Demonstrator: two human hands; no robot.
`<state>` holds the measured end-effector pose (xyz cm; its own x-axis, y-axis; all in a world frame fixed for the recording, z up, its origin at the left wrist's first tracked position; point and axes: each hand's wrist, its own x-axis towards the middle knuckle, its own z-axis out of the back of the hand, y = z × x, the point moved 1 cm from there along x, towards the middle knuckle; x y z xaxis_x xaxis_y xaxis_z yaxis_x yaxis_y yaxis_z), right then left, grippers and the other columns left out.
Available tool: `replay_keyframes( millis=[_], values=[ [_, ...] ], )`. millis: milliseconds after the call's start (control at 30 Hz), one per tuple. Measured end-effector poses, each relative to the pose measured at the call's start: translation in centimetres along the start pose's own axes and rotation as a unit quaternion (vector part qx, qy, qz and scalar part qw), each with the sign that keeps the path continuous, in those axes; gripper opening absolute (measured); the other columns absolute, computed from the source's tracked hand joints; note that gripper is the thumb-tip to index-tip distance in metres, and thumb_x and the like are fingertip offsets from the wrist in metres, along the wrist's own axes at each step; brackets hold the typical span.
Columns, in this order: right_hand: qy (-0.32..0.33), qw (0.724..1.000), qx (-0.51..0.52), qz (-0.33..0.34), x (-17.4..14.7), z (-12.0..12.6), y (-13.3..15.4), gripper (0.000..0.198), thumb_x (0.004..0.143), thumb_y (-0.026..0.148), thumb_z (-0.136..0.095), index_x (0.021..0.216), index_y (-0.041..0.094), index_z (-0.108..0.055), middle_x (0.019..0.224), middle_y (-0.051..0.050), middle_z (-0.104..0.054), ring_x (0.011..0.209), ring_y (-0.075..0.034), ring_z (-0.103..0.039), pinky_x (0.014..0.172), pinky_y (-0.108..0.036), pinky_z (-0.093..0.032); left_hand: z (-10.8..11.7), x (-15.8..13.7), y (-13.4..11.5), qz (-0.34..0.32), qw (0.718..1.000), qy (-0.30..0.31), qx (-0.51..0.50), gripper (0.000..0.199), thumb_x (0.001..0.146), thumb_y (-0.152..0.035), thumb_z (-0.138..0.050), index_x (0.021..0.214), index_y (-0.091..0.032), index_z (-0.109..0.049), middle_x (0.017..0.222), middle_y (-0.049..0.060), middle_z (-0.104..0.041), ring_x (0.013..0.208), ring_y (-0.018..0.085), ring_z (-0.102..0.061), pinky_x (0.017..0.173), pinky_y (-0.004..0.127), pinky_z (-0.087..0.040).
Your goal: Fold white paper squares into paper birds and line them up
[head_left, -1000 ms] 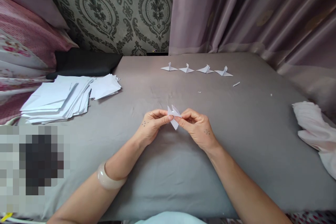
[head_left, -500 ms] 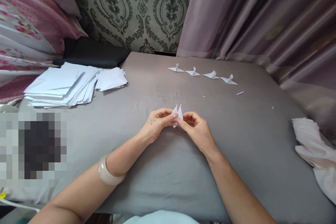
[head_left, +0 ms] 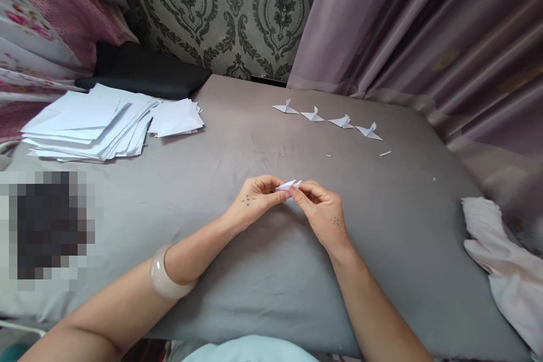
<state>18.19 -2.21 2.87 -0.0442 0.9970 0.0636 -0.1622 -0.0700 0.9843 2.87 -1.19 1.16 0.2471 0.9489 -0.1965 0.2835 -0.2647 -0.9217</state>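
A small piece of folded white paper (head_left: 288, 185) is pinched between my two hands, above the middle of the grey-covered surface (head_left: 263, 271). My left hand (head_left: 257, 199) grips its left side with thumb and fingers. On its right side, the thumb and bent fingers of my right hand (head_left: 320, 207) press it. My fingers hide much of the paper's lower part. Beyond my hands, several folded paper cranes (head_left: 314, 115) stand in a slanting row with their wings spread.
At the back left lie a large stack of white paper (head_left: 85, 124) and a smaller stack of paper squares (head_left: 176, 117). Behind them is a black item (head_left: 144, 70). A paper scrap (head_left: 385, 153) lies near the cranes. Pale cloth (head_left: 496, 237) is bunched at the right edge.
The folded paper has tipped over, so its two upright points now lie low and slanted to the right. Both hands keep their hold. The camera view has shifted slightly.
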Motion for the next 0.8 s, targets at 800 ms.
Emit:
replay_keyframes(
  millis=[800],
  values=[
    [0.008,0.999,0.030,0.028,0.20,0.57,-0.15,0.014,0.079,0.029,-0.072,0.092,0.026,-0.074,0.091,-0.001,-0.068,0.080,-0.014,-0.061,0.075,-0.028,-0.048,0.29,-0.12,-0.08,-0.029,0.998,0.012,0.046,0.024,0.073,-0.034,-0.076,0.083,-0.012,-0.072,0.077,0.004,-0.070,0.074,0.014,-0.063,0.073,0.026,-0.048]
  ],
)
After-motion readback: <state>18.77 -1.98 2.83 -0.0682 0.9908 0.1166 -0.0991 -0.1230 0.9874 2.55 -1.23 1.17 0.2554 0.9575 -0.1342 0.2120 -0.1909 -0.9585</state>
